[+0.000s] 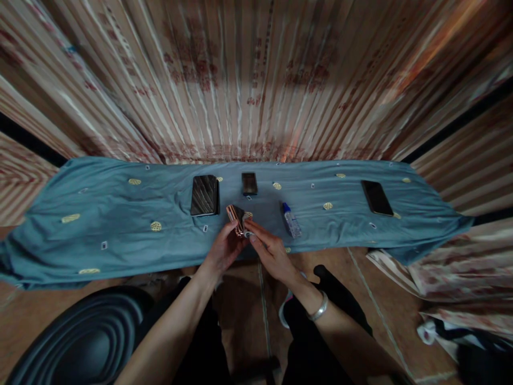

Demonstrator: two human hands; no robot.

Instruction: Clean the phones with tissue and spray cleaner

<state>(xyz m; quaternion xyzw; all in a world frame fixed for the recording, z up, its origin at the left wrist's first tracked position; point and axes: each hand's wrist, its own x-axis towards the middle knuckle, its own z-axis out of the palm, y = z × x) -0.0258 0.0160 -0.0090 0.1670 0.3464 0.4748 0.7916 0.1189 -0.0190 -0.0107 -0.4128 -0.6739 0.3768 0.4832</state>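
Above the near edge of the cloth-covered table, my left hand point(227, 247) grips a small flat rose-gold object point(235, 215) with a dark shiny face, tilted upward; I cannot make out its exact kind. My right hand point(272, 251) is closed at that object's right side, fingers pressing a small crumpled greyish-white cloth point(247, 224) against it. Just beyond my hands lies a small dark square box point(249, 183). To their right is a clear bottle with a blue cap point(292, 220), lying on its side.
A black rectangular case point(204, 195) lies left of centre on the blue-green tablecloth point(120, 235), and a dark smartphone point(377, 198) at the right. Patterned curtains point(256, 80) hang behind the table. A round black ridged object point(84, 342) stands on the floor at lower left.
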